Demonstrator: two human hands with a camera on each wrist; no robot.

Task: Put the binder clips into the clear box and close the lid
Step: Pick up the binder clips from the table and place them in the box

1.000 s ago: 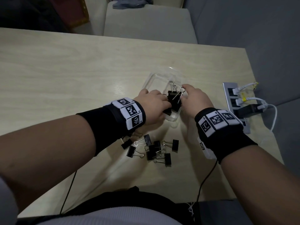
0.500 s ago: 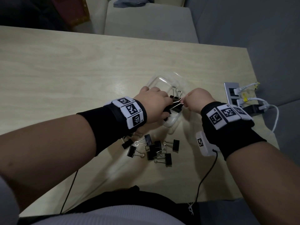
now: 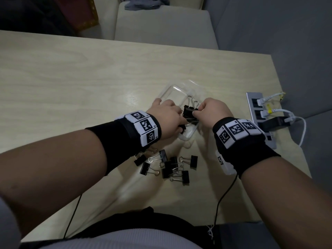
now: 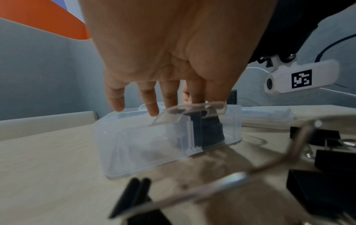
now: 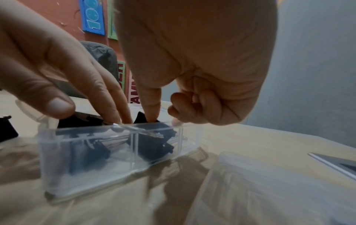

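Several clips [image 3: 168, 166]: loose on the table [image 3: 71, 83] — near the person.
Box [image 3: 186, 135]: open, clips inside.
Right hand [image 3: 213, 112]: pinching a clip [image 3: 188, 110] over the box.
Left hand [image 3: 167, 117]: fingers extended into the box — grip unclear.

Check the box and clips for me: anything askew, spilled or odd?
Nothing spilled or damaged. The one oddity: clips in the box stand up above its rim, wire handles poking out, with both hands working on them. The lid may not close over them as they sit. A loose pile waits on the table.
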